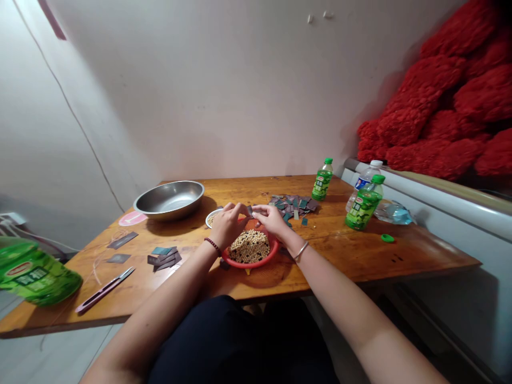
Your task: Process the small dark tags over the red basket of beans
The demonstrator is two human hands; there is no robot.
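Above a red plastic basket (274, 253), my left hand (228, 226) and my right hand (272, 220) meet with their fingertips pinched on a small dark rectangular piece (250, 210). Pale beans (250, 246) mixed with dark ones fill the basket. Partly hidden behind my left hand is a white bowl (208, 221) with more pale beans. Many small dark and green flat pieces (294, 206) lie heaped just beyond my right hand. A smaller stack of similar pieces (165, 259) rests left of my left forearm.
A steel basin (170, 200) sits at the table's back left. At the left front lie a pink-handled cutter (104, 290) and a large green bottle (38, 272). Green drink bottles (364, 205) (322, 181), a clear bottle (360, 184) and a green cap (388, 238) are on the right. Red bundles (444, 101) are piled beyond.
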